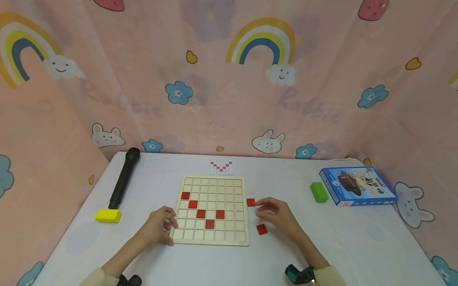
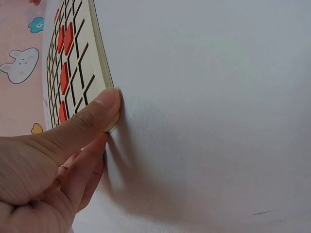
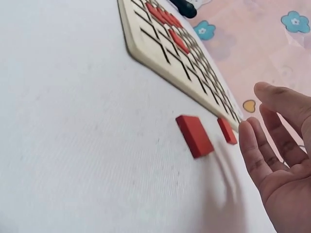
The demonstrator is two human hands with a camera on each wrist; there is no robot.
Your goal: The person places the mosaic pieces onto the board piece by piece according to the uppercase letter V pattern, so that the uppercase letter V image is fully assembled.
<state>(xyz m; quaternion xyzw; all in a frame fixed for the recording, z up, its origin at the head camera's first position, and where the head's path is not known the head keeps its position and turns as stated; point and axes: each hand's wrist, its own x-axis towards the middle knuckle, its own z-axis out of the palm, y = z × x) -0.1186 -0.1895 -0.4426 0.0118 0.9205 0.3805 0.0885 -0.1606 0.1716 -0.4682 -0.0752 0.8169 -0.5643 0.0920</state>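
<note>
A pale wooden grid board (image 1: 229,237) lies on the table with several red square tiles in its cells, stepping down and then up again. My left hand (image 1: 159,225) holds the board's near left corner, thumb (image 2: 108,99) against the near edge and fingers along the left side. To the right of the board, my right hand (image 1: 277,216) hovers with relaxed fingers and nothing between them. Its fingertips are right by one loose red tile (image 1: 251,202). Nearer to me lies another loose red tile (image 3: 195,137), tilted in line with neither board edge.
Behind the board lies a small printed grid card (image 1: 221,165) with a red V pattern. A black microphone-like rod (image 1: 124,178) and yellow block (image 1: 108,216) are at left. On the right are a green block (image 1: 319,192) and a blue box (image 1: 358,186). Printed cloth (image 1: 214,119) hangs behind the table.
</note>
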